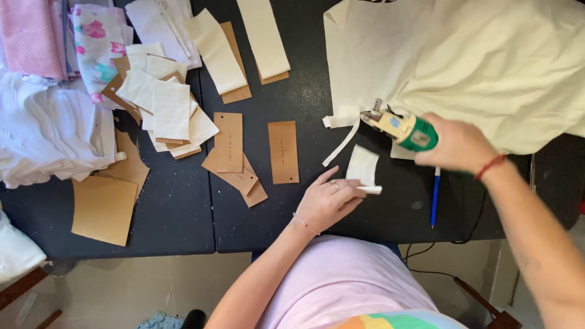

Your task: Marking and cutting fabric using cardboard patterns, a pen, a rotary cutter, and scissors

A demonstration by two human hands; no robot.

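**Ana:** Scrap [363, 166] of cream cloth sits on the dark table [183, 225] just ahead of the person, pinched at its near edge by the left hand [329, 201]; that hand is closed on it, fingers curled, a ring showing.

**Ben:** Start further left, though; what lies there?

**Ana:** Folded white fabric [49, 134] in a soft heap, pink and floral cloth behind it; then flat brown card templates [283, 151], stiff and rectangular, some topped with cream pieces [170, 109].

**Ben:** And the risk?

**Ana:** To my mind, the cutter [402, 129]; the right hand [457, 145] is clenched round its green body, blade end at the edge of the big cream sheet [487, 61]; the left fingers lie near that blade, so a slip or a tug on the scrap could bring them into it.

**Ben:** Anything else?

**Ana:** A loose strip [341, 143] trails from the cut edge and might snag; the limp sheet is bunched, so it could drag and skew the cut; the cord [451, 240] hangs off the table's edge and could catch; a blue pen [435, 195] lies just under the right wrist.
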